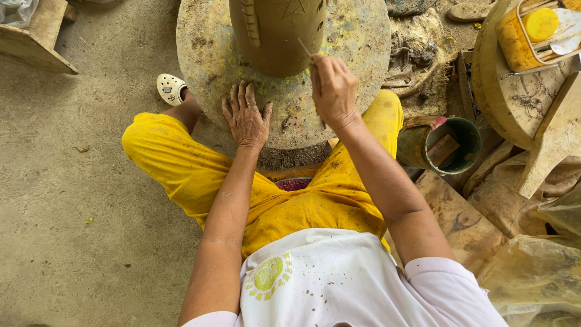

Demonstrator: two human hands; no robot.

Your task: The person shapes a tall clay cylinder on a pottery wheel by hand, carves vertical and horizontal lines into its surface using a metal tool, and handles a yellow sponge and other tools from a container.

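1. The right hand (333, 91) is closed in a pinch around a thin stick tool (304, 48), whose tip slants up and to the left against the near wall of a raw clay pot (275, 33).
2. The clay pot stands upright at the far middle of a round potter's wheel (212, 54); its top runs out of view. A scratched star-like mark and a ribbed raised strip show on its wall.
3. The left hand (246, 118) lies flat and open, fingers spread, palm down on the near edge of the potter's wheel, just left of the right hand and holding nothing. It sits near the pot's base but apart from it.
4. The wheel's surface is clay-smeared with flecks of yellow, and it sits low between the person's knees, which are clothed in yellow trousers (181, 169). A white apron (327, 278) covers the lap at the near edge.
5. A foot in a white clog (170, 88) rests on the dirt floor (91, 212) to the left of the wheel.
6. To the right, a green bucket (460, 136) holds a wooden block (443, 149).
7. At far right, a yellow tub (520, 39) with sticks and a yellow lid sits on a round wooden stand (514, 103).
8. Clear plastic sheeting (538, 272) lies crumpled at near right.
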